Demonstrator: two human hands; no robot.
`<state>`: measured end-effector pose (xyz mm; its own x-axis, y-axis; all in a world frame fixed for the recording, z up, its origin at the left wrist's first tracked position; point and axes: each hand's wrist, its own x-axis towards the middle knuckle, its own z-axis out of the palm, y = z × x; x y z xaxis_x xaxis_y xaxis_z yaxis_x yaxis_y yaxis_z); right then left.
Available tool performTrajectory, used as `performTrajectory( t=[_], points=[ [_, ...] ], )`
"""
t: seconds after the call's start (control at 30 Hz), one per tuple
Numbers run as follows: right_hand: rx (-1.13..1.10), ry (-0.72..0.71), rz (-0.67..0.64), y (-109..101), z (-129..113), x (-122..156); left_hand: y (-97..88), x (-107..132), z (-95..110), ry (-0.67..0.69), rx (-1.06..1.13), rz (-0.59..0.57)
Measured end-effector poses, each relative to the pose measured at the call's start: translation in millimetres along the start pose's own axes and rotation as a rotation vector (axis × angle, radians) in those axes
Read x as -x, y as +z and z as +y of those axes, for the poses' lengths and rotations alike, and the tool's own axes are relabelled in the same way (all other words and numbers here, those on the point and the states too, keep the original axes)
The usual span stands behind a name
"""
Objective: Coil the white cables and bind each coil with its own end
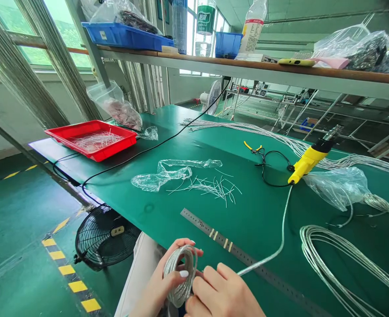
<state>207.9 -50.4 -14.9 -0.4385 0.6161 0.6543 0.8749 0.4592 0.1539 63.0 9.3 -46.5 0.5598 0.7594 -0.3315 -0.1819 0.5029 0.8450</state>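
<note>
My left hand point(159, 281) is wrapped round a small coil of clear-sheathed silvery cable point(180, 281), thumb in front and fingers behind. My right hand point(222, 293) is closed against the coil's right side, its fingertips partly hidden, gripping the cable there. Both hands are just off the table's near edge. Close beyond them lies a steel ruler point(207, 230) with pale tape strips across it. A grey cord point(282, 246) runs from a yellow heat gun point(308, 163) down behind my right hand.
On the green table are a loop of cable point(339, 264), thin white offcuts point(214, 188), crumpled clear plastic point(154, 178), yellow-handled pliers point(253, 148) and a red tray point(115, 150). A shelf point(194, 64) spans the table above. A black fan point(105, 237) stands at lower left.
</note>
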Motion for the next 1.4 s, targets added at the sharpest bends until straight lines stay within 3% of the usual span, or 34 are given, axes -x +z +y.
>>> performTrajectory(
  t=[0.13,0.33,0.57,0.8,1.03,1.2,1.4],
  points=[
    [-0.063,0.009,-0.013,-5.9,4.3,-1.8,-0.5,2.5,6.8,0.023,0.055,0.122],
    [-0.124,0.059,0.086,6.3,-0.8,-3.0,2.7,2.7,3.1,0.051,0.093,0.011],
    [-0.191,0.162,0.093,6.0,2.6,-3.0,-1.3,0.2,-3.0,0.095,0.151,-0.061],
    [-0.217,0.235,0.200,1.3,-0.8,-4.3,5.3,9.6,4.9,-0.026,0.407,0.015],
    [-0.200,0.231,0.171,0.2,-8.1,-2.6,11.8,10.8,1.2,-0.041,0.478,0.013],
    [-0.172,0.237,0.197,2.9,-11.9,-1.5,9.6,11.7,0.0,0.038,0.355,0.064],
    [-0.274,0.317,0.296,6.3,-11.3,-5.4,10.2,7.4,2.9,0.130,0.147,-0.020]
  ],
)
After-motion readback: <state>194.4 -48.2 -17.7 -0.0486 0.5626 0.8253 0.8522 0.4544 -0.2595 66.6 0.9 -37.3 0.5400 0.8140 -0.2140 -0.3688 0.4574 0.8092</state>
